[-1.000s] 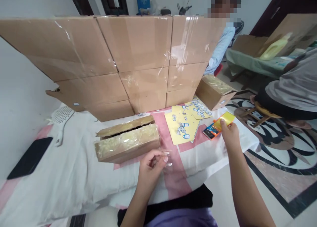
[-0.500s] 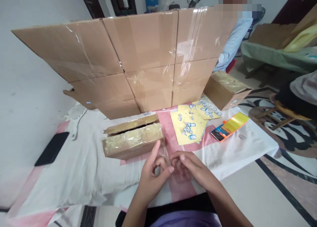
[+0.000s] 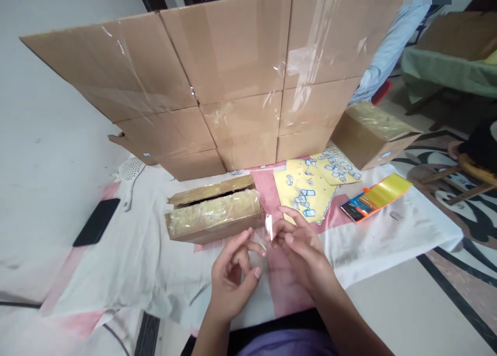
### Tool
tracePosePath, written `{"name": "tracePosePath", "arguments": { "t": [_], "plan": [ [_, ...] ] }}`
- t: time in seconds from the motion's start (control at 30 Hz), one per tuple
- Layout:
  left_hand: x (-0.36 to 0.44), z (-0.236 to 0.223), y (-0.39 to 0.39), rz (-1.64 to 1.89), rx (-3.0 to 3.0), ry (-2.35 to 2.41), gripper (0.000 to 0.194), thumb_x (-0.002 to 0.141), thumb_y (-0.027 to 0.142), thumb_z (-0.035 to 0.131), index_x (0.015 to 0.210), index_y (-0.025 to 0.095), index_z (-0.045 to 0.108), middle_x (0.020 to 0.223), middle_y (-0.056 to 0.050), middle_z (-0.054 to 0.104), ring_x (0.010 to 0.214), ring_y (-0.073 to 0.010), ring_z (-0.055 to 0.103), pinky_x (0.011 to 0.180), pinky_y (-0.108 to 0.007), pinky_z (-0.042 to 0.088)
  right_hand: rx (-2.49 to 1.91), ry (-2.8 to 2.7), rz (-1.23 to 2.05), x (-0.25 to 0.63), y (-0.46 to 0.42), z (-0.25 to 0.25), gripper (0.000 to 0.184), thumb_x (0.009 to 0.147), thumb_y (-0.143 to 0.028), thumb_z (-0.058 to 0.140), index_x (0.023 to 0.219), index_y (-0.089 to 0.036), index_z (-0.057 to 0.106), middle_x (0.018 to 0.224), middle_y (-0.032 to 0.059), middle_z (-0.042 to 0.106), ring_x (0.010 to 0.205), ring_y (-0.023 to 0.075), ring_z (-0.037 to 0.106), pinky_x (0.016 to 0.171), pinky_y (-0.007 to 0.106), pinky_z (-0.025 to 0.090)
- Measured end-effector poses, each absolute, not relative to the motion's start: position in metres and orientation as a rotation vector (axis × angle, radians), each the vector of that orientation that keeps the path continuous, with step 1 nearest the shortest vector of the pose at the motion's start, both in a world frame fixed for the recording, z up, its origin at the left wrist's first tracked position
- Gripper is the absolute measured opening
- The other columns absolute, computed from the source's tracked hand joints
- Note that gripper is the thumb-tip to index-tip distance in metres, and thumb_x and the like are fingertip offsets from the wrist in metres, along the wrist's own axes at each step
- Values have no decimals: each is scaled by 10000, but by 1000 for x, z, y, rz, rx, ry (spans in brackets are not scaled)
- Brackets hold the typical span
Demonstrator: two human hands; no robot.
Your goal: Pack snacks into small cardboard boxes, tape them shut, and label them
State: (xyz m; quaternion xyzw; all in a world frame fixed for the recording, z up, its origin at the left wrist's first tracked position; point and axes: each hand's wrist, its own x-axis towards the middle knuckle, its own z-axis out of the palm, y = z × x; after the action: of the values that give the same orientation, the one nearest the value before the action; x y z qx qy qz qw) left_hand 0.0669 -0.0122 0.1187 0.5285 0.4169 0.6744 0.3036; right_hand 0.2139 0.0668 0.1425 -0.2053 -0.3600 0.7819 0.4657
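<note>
A small piece of clear, shiny plastic (image 3: 268,225) stands up from the fingertips of my right hand (image 3: 305,252), whose fingers curl in around it. My left hand (image 3: 233,278) faces it from the left, thumb and fingers apart; whether its fingertips touch the plastic's lower edge I cannot tell. Just beyond my left hand lies a taped cardboard box (image 3: 215,213) with a slit along its top. Yellow printed sheets (image 3: 285,190) with small blue-and-white pictures and loose clear pieces lie past my right hand.
A tall cardboard screen (image 3: 240,50) stands across the back. To the right are an orange-edged packet (image 3: 375,198), a small clear piece (image 3: 396,216) and another cardboard box (image 3: 373,133). A black phone (image 3: 97,221) and white slotted spoon (image 3: 130,175) lie left. A person's sleeve (image 3: 392,50) shows behind.
My hands have drawn apart a little, and the clear plastic now shows upright at my right fingertips. My left index finger has bent down. The view has tilted lower.
</note>
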Motion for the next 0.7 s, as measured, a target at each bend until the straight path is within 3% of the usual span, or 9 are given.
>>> {"name": "tracePosePath", "arguments": {
  "t": [0.2,0.4,0.57,0.7],
  "plan": [
    [70,112,-20,1871,1252,1074,579,917,209,733,1459,335,574,560,90,509,855,-160,741,1059,-401,535,-432,-1050,1692,203,66,154,426,933,-176,714,1289,-338,546,870,-48,649,700,122,694,685,282,549],
    [66,105,-26,1900,1043,1187,610,869,232,798,1433,339,592,633,59,593,860,-174,735,885,-314,586,-383,-1257,1437,193,75,176,445,967,-81,633,1318,-334,528,862,-46,627,746,120,717,731,286,582],
    [68,116,-26,1676,762,1306,604,842,300,821,1394,258,580,719,43,656,563,-100,646,563,-196,530,-320,-1482,1365,185,96,192,432,978,-70,595,1321,-324,530,876,-43,599,733,100,701,713,254,569],
    [69,127,-25,1662,575,1357,572,824,338,818,1328,230,571,725,64,638,474,-100,635,519,-216,519,-299,-1663,1352,174,110,201,480,982,-63,565,1367,-343,503,911,-39,581,754,98,693,701,245,566]
  ]
}}
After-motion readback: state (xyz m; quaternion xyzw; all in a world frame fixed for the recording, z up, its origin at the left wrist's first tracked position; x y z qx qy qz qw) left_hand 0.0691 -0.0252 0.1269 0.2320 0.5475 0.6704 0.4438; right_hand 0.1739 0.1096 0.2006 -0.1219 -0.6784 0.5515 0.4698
